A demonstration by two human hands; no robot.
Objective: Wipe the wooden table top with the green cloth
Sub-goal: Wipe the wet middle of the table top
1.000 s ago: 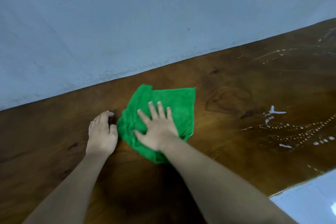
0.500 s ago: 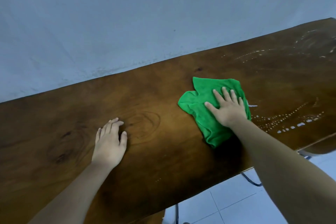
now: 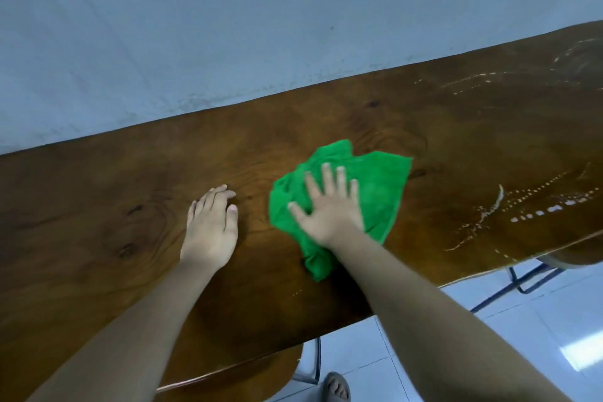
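Pressing flat on one green cloth (image 3: 372, 192), the right hand (image 3: 329, 209) has its fingers spread wide, holding the cloth down by palm pressure and not by a closed grasp. The cloth lies crumpled near the middle of the one wooden table (image 3: 98, 206), between its far edge along the wall and its near edge. The left hand (image 3: 210, 228) rests open and empty on bare wood just beside the cloth (apparently for support). The cloth looks soft, light and floppy, likely to bunch, so a flat palm at its centre suits it. Pale wet streaks (image 3: 538, 206) mark the right end.
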